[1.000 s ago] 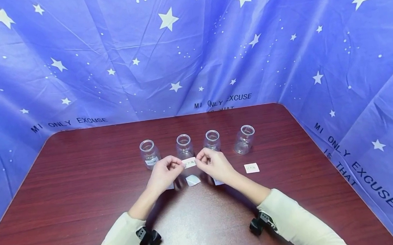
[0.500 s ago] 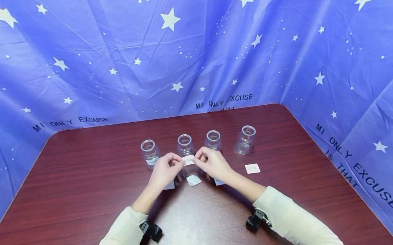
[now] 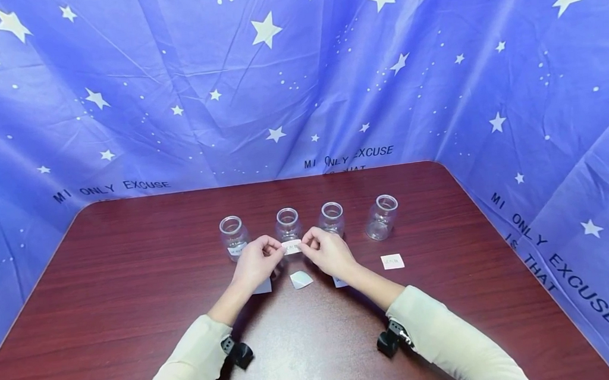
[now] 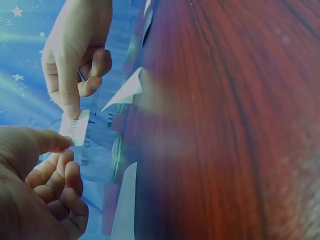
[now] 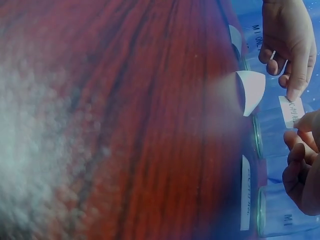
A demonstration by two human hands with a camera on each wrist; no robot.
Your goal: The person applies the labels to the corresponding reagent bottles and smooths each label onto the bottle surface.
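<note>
A small white label [image 3: 292,247] with dark characters is stretched between my two hands, upright before the second glass jar [image 3: 288,220] from the left. My left hand [image 3: 255,264] pinches its left end between thumb and forefinger, and my right hand [image 3: 332,254] pinches the right end. Whether the label touches the glass I cannot tell. In the left wrist view, the label [image 4: 75,128] faces the camera, with the thumbs at its two ends. The leftmost jar [image 3: 233,230] has a similar label [image 3: 236,251] on its front. A curled piece of pale paper [image 3: 301,280] lies below my hands.
A third jar [image 3: 332,214] stands partly behind my right hand. Farther right is a bare jar [image 3: 382,219], with a label square [image 3: 393,262] lying before it. Paper pieces [image 3: 262,287] show beside the left wrist and the right forearm [image 3: 340,282]. A starry blue curtain [image 3: 195,103] surrounds the table.
Both hands have moved the label slightly up and away, closer to the second jar. The jars and loose papers stay where they were; the view has shifted slightly.
</note>
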